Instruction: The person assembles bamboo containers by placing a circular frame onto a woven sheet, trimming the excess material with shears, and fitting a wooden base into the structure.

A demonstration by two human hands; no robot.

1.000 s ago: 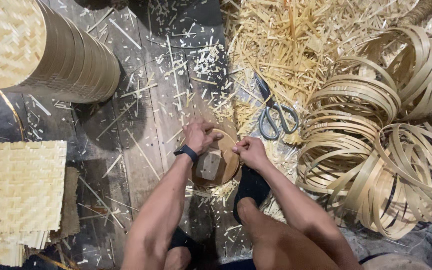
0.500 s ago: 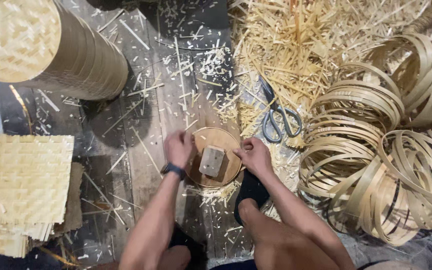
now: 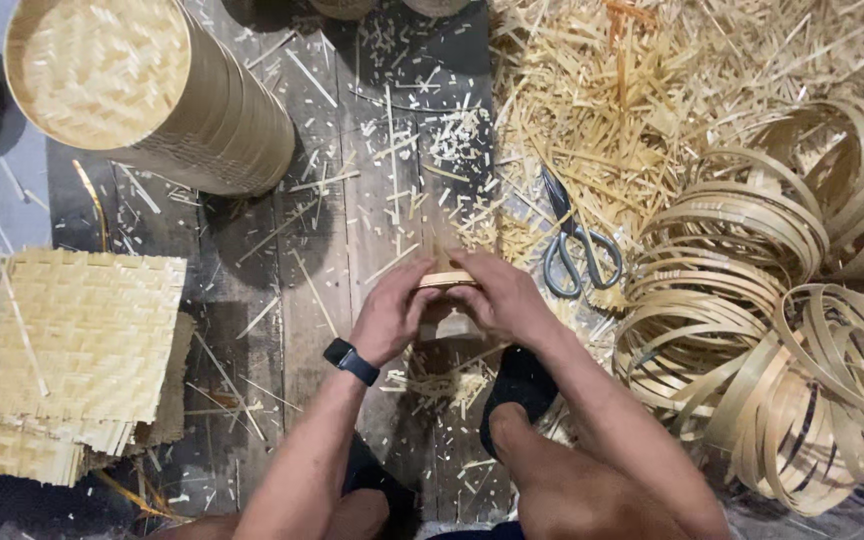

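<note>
Both my hands, left [image 3: 389,312] and right [image 3: 500,296], pinch the round bamboo hoop [image 3: 446,280] on edge; I keep pressure even, scissors [image 3: 574,245] just right

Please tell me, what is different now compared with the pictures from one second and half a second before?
The round bamboo piece, which earlier lay flat between the hands with a small block on it, is now tipped up on edge, so only its thin rim shows. The left hand and right hand have closed in on it from both sides. The scissors, the bamboo rings, the stack of round baskets and the woven mats stayed in place.
</note>
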